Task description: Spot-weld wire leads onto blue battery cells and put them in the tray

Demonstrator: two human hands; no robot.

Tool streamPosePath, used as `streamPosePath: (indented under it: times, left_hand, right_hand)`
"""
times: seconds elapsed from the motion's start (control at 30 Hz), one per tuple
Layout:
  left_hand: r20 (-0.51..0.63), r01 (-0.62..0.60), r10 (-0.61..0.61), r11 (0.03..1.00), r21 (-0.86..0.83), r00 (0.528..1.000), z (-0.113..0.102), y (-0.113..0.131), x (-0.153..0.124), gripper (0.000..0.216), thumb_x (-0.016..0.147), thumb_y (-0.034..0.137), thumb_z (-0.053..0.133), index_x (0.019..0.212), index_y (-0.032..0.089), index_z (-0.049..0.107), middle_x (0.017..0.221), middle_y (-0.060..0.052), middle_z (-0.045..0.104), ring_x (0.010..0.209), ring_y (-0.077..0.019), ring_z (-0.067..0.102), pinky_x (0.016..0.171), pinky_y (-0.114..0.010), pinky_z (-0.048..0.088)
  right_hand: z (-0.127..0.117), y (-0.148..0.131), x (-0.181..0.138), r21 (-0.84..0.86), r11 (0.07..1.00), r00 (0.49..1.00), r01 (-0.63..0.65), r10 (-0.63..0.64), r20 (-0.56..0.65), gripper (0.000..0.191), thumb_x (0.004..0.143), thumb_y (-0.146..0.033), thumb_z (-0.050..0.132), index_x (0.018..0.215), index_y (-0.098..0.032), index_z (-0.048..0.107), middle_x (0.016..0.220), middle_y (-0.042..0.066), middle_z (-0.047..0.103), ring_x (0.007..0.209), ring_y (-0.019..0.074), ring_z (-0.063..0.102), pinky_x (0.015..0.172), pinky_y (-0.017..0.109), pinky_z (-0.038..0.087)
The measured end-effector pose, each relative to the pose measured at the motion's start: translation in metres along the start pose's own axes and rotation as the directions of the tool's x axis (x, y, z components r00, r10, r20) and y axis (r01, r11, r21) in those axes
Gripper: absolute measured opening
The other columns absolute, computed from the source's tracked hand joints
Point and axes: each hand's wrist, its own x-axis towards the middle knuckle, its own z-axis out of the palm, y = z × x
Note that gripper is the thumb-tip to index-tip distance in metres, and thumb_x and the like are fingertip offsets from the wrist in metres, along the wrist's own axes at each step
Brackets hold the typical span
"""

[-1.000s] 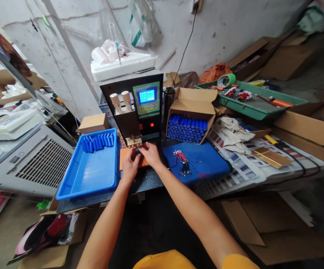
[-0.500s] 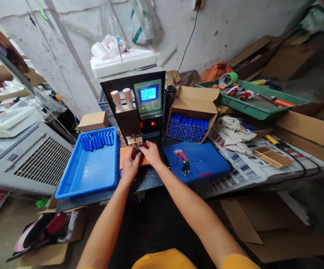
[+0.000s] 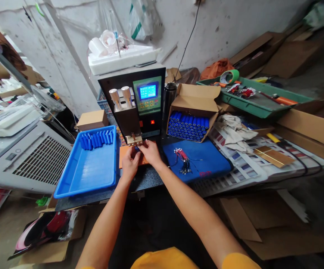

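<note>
Both my hands meet just under the electrode head of a black spot welder (image 3: 139,104) with a lit blue screen. My left hand (image 3: 130,162) and my right hand (image 3: 150,152) are closed together on a small blue battery cell (image 3: 136,148), which rests over an orange pad (image 3: 124,157). Only a sliver of the cell shows between my fingers. A blue tray (image 3: 90,168) to my left holds a row of blue cells (image 3: 97,140) at its far end. To my right a blue mat (image 3: 203,158) carries a bundle of red wires (image 3: 183,160).
An open cardboard box (image 3: 194,102) packed with blue cells stands right of the welder, beside a dark flask (image 3: 170,98). A green tray (image 3: 251,99) of tools sits at the back right. A grey vented unit (image 3: 33,160) is on the left, with cardboard sheets below the bench.
Both hands stay closed on the cell under the welder head. Only the view has shifted slightly.
</note>
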Motion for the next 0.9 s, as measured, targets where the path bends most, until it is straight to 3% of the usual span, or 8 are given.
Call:
streamPosePath:
  times: [0.37, 0.7, 0.9]
  left_hand:
    - [-0.001, -0.025, 0.025, 0.998, 0.061, 1.0, 0.0, 0.007, -0.002, 0.031, 0.085, 0.03, 0.057, 0.113, 0.017, 0.061, 0.097, -0.007, 0.071, 0.084, -0.0184, 0.067, 0.081, -0.032, 0.052]
    - [-0.022, -0.018, 0.019, 0.998, 0.058, 1.0, 0.001, 0.004, -0.002, 0.027, 0.082, 0.033, 0.061, 0.104, 0.018, 0.064, 0.089, -0.005, 0.07, 0.079, -0.0173, 0.065, 0.075, -0.029, 0.051]
    - [-0.017, -0.045, 0.046, 0.999, 0.022, 0.999, 0.0, 0.009, -0.001, 0.029, 0.082, 0.035, 0.061, 0.105, 0.017, 0.063, 0.091, -0.005, 0.07, 0.078, -0.0159, 0.065, 0.076, -0.03, 0.052]
  right_hand:
    - [-0.008, -0.004, -0.002, 0.139, 0.99, 0.996, -0.006, -0.007, 0.087, 0.011, 0.075, -0.028, 0.061, 0.076, -0.017, 0.062, 0.077, 0.003, 0.068, 0.075, 0.017, 0.062, 0.071, 0.028, 0.048]
    - [-0.023, 0.0, -0.013, -0.078, 0.995, 0.992, 0.067, -0.058, 0.115, 0.017, 0.074, -0.031, 0.06, 0.064, -0.017, 0.057, 0.065, -0.001, 0.059, 0.064, 0.0133, 0.052, 0.061, 0.025, 0.04]
    - [-0.022, -0.003, -0.013, -0.088, 0.994, 0.993, 0.062, -0.052, 0.106, 0.02, 0.072, -0.029, 0.059, 0.057, -0.018, 0.052, 0.057, -0.004, 0.051, 0.058, 0.0115, 0.045, 0.058, 0.024, 0.034]
